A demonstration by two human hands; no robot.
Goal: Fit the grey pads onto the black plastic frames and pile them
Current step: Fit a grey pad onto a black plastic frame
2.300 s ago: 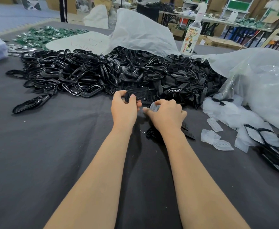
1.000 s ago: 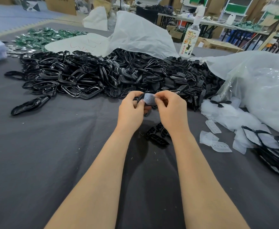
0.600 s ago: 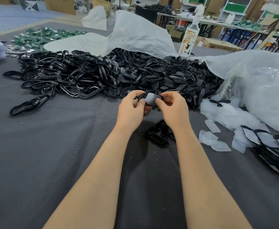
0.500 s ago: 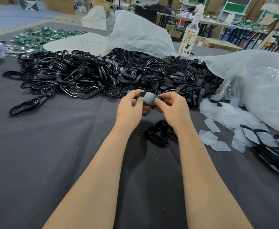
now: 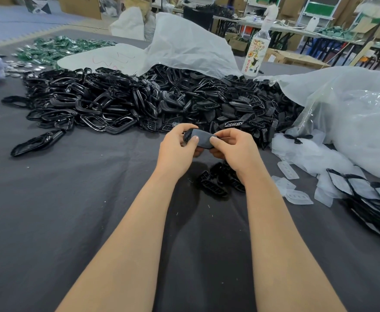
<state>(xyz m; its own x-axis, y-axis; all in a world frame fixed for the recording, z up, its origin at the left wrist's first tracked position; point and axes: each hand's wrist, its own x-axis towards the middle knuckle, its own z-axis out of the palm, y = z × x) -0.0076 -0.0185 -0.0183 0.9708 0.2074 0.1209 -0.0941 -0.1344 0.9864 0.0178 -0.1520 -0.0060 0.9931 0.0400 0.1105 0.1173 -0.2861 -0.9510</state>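
One wide-angle head-worn camera looks forward and down, close over the grey-covered table.

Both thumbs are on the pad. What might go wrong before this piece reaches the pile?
1. The left hand and right hand press the grey pad only near its ends, so its middle may stay unseated in the black frame.
2. The piece is held above loose small frames; if dropped, it could mix with unfitted ones.
3. The finished pile on the right is fanned out and may slide when added to.
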